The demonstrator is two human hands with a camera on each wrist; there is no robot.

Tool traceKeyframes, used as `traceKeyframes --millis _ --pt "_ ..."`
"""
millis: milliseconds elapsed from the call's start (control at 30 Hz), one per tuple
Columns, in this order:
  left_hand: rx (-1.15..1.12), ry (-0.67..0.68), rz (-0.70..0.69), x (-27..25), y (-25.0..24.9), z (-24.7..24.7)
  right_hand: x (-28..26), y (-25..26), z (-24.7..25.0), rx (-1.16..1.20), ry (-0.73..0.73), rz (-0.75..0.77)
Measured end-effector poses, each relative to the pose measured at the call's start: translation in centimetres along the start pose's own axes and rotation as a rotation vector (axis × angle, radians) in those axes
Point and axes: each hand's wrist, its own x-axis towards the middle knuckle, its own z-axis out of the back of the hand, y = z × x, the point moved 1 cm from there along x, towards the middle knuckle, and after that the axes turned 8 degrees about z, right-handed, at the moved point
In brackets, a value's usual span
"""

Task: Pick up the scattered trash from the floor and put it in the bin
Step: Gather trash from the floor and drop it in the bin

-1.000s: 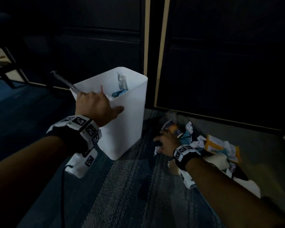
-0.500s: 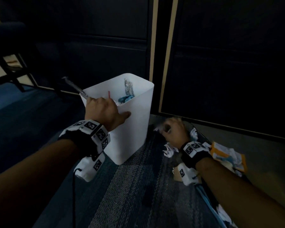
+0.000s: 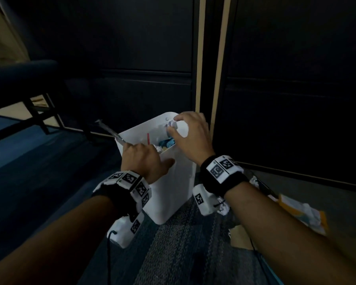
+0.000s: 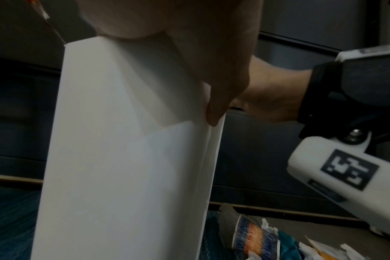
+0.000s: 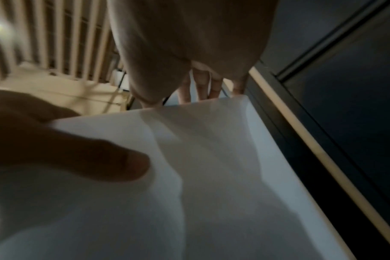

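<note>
Over the white bin point(image 3: 169, 182), the right hand point(image 3: 190, 134) is pinching a small white scrap point(image 3: 171, 125), mostly hidden by its fingers. Gripping the near rim is the left hand point(image 3: 142, 159), thumb outside, fingers hidden inside. More trash point(image 3: 302, 210) is lying on the floor to the right, dim and blurry.

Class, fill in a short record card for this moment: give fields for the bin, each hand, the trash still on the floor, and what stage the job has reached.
Bin: white bin upright on the carpet, trash visible inside
Left hand: left hand grips the bin's near rim, thumb on the outer wall
Right hand: right hand over the bin's opening, fingers curled round a crumpled white paper
Floor trash: wrappers and paper lie right of the bin
Stage: paper not yet dropped; floor not yet clean
</note>
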Motion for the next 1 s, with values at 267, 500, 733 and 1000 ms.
traceKeyframes --millis 267,500,733,1000 --pt "-0.009 -0.008 -0.009 0.1 0.2 -0.2 -3.1 -4.4 1.1 0.015 -0.187 -0.093" --pt "-0.045 -0.015 -0.004 -0.1 0.1 0.1 -14.3 -13.3 0.9 -0.263 0.479 -0.25" --pt "-0.027 -0.018 0.021 0.4 0.1 -0.5 -20.2 -16.5 -0.1 -0.439 1.012 -0.303" --pt "-0.072 -0.045 0.02 0.4 0.2 -0.7 -23.0 -19.1 -0.6 -0.645 1.093 -0.044"
